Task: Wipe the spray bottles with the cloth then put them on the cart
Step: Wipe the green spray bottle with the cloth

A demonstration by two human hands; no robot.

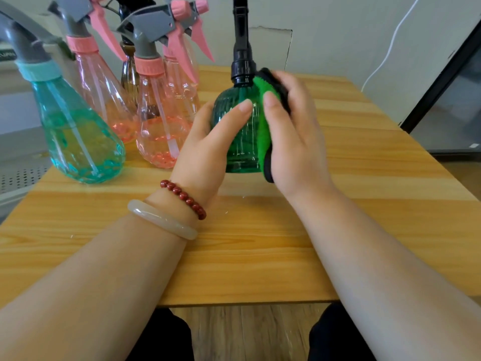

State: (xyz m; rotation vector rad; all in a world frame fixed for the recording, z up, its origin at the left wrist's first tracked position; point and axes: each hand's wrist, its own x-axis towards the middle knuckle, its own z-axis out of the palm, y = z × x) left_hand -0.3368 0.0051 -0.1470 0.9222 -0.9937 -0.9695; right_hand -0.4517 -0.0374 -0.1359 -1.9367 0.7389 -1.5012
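At mid-table, from my remote feed, I see the green bottle (239,142) upright w/ its black pump top rising out the top of the frame; its base sits at or just above the table (250,246), can't tell which from this angle. L hand (208,147) grips the bottle's left side, fingers curled round the back and thumb laid across the ribbed front. R hand (296,136) holds the cloth (263,123) (green face, black edging) pressed to the bottle's right side from shoulder down to near the base, thumb on the cloth's front, other fingers hidden behind, so that grip is closed on the cloth w/ the bottle inside it. The two thumb tips are near each other, not touching. On the L wrist I see a red bead bracelet (183,198) and, just behind it on the forearm, a pale bangle (162,222). Far-left on the table stands a teal bottle (78,136) w/ a grey sprayer, and beside it three pink bottles (161,136) w/ pink triggers, packed close; a brown bottle (128,74) shows partly behind them. All have some liquid in the bottom. Left of the table edge is a grey perforated surface (20,175), too little in view to say what it is. At right, a white cable (385,48) runs down the wall next to a black-framed glass door (442,108).
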